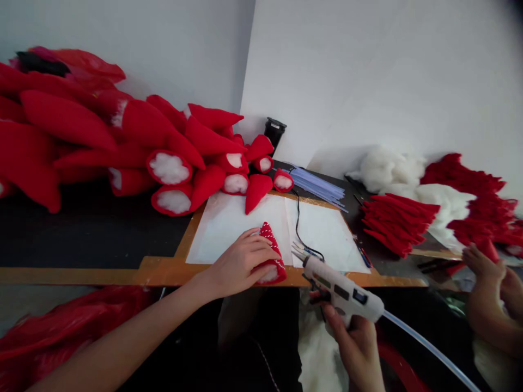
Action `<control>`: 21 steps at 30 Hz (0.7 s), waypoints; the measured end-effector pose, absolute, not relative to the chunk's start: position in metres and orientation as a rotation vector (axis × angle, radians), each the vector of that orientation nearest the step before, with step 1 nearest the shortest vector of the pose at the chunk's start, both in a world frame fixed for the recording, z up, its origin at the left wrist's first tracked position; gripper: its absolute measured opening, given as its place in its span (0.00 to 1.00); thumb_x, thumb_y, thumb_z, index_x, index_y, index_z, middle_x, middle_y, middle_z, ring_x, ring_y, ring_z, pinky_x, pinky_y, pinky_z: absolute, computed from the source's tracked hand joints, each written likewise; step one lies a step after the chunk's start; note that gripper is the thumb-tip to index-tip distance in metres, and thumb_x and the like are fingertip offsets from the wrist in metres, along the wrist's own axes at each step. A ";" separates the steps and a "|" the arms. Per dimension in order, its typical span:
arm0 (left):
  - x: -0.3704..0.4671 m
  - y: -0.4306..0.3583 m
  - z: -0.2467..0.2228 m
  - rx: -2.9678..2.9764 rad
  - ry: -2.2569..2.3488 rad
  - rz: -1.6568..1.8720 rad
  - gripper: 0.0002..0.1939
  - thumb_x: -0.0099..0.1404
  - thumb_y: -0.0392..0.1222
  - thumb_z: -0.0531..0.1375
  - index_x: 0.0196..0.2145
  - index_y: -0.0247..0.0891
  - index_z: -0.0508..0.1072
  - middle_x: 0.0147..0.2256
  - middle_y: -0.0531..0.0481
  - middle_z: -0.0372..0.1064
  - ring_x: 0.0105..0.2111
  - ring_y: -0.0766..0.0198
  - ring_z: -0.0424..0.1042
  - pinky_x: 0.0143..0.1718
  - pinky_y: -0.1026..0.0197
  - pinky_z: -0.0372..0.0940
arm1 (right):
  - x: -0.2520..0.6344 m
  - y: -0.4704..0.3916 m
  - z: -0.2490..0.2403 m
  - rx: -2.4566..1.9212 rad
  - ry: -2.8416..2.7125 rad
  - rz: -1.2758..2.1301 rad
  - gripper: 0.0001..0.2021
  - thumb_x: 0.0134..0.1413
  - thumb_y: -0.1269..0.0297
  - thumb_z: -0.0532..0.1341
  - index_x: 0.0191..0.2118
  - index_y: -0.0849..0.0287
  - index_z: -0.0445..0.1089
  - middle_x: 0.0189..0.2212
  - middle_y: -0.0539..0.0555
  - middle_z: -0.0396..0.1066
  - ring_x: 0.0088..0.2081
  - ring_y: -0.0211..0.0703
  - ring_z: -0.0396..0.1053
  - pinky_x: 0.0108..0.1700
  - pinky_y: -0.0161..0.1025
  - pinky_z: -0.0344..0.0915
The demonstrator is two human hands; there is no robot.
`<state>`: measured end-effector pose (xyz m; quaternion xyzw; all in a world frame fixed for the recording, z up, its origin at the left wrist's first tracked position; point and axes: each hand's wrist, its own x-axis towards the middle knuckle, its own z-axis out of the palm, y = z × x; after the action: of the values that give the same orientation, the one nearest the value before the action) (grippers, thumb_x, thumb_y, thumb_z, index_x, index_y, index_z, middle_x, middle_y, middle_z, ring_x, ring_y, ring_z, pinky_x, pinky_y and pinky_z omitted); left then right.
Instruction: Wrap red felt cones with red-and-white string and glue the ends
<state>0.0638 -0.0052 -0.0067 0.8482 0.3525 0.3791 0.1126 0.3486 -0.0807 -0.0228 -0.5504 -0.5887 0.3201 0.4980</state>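
My left hand (245,261) lies over a small red stuffed cone (269,235) wound with red-and-white cord, its fingers wrapped across it at the table's front edge. White stuffing shows at the cone's near end. A white glue gun (341,291) is held by its handle in my right hand (353,340), nozzle pointing up and left, a short way right of the cone. A clear glue stick (429,344) runs out of its back. Beneath the cone and my left hand, white paper (241,228) covers the board.
Stuffed red cones (155,125) are heaped at the left and back. Glue sticks (318,185) and a black cable (298,223) lie behind. At right are red felt pieces (398,220), white stuffing (388,166) and another person's hands (488,277).
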 end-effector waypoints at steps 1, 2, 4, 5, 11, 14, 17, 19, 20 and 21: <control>0.065 -0.005 -0.007 2.494 1.043 1.114 0.08 0.69 0.38 0.59 0.44 0.42 0.76 0.42 0.51 0.78 0.49 0.61 0.73 0.65 0.48 0.52 | 0.340 -0.080 -0.023 -1.324 -1.383 0.828 0.16 0.57 0.57 0.66 0.48 0.58 0.73 0.42 0.61 0.78 0.44 0.54 0.77 0.48 0.50 0.74; 0.067 -0.004 -0.007 2.498 1.053 1.116 0.07 0.69 0.38 0.60 0.44 0.42 0.76 0.42 0.51 0.78 0.49 0.60 0.73 0.65 0.47 0.51 | 0.332 -0.078 -0.024 -1.308 -1.338 0.869 0.15 0.59 0.56 0.65 0.47 0.58 0.72 0.42 0.61 0.77 0.43 0.53 0.76 0.47 0.50 0.75; 0.070 -0.004 -0.007 2.503 1.070 1.123 0.06 0.68 0.38 0.61 0.42 0.42 0.76 0.41 0.51 0.78 0.48 0.60 0.73 0.65 0.46 0.51 | 0.313 -0.075 -0.026 -1.261 -1.254 0.872 0.16 0.60 0.55 0.64 0.50 0.57 0.69 0.43 0.59 0.75 0.43 0.51 0.75 0.44 0.49 0.76; 0.071 -0.004 -0.007 2.501 1.079 1.132 0.05 0.68 0.38 0.61 0.41 0.42 0.76 0.40 0.51 0.78 0.48 0.60 0.73 0.65 0.46 0.52 | 0.303 -0.074 -0.028 -1.243 -1.231 0.844 0.18 0.60 0.56 0.64 0.53 0.55 0.66 0.44 0.58 0.73 0.43 0.50 0.75 0.44 0.48 0.76; 0.078 -0.005 -0.003 2.417 1.190 1.227 0.04 0.68 0.37 0.59 0.37 0.40 0.75 0.38 0.51 0.77 0.45 0.60 0.74 0.63 0.43 0.54 | 0.263 -0.058 -0.033 -1.228 -1.304 0.571 0.31 0.60 0.59 0.62 0.64 0.51 0.48 0.49 0.61 0.67 0.41 0.48 0.74 0.38 0.44 0.76; 0.082 -0.005 -0.003 2.391 1.223 1.247 0.03 0.66 0.37 0.60 0.36 0.40 0.76 0.37 0.50 0.78 0.43 0.58 0.74 0.61 0.41 0.57 | 0.253 -0.050 -0.028 -1.242 -1.344 0.458 0.34 0.60 0.60 0.62 0.66 0.53 0.45 0.47 0.60 0.69 0.44 0.49 0.74 0.45 0.47 0.74; 0.086 -0.004 -0.004 2.374 1.236 1.245 0.02 0.65 0.36 0.62 0.35 0.39 0.76 0.35 0.50 0.78 0.42 0.58 0.74 0.61 0.41 0.57 | 0.248 -0.046 -0.025 -1.238 -1.364 0.458 0.38 0.57 0.61 0.65 0.67 0.54 0.43 0.45 0.59 0.70 0.43 0.48 0.74 0.47 0.48 0.73; 0.088 -0.005 -0.003 2.367 1.248 1.221 0.03 0.65 0.36 0.61 0.36 0.39 0.76 0.36 0.50 0.78 0.43 0.57 0.74 0.61 0.41 0.57 | 0.247 -0.045 -0.025 -1.265 -1.362 0.472 0.39 0.57 0.61 0.65 0.68 0.55 0.44 0.46 0.60 0.70 0.44 0.49 0.74 0.47 0.48 0.72; 0.088 -0.005 -0.003 2.366 1.251 1.200 0.03 0.65 0.36 0.61 0.36 0.39 0.76 0.37 0.49 0.78 0.43 0.57 0.74 0.61 0.41 0.57 | 0.248 -0.044 -0.026 -1.278 -1.357 0.474 0.38 0.57 0.61 0.64 0.68 0.55 0.44 0.47 0.61 0.70 0.45 0.49 0.74 0.48 0.48 0.72; 0.088 -0.006 -0.002 2.368 1.248 1.174 0.04 0.65 0.36 0.60 0.37 0.40 0.76 0.37 0.49 0.78 0.44 0.57 0.73 0.61 0.41 0.56 | 0.248 -0.043 -0.026 -1.284 -1.354 0.476 0.37 0.58 0.62 0.63 0.68 0.55 0.44 0.48 0.62 0.70 0.46 0.49 0.74 0.48 0.48 0.72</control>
<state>0.0885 -0.0055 -0.0018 0.8053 0.4245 0.3992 0.1092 0.2482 -0.0432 -0.0263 -0.5475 -0.5772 0.2027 0.5711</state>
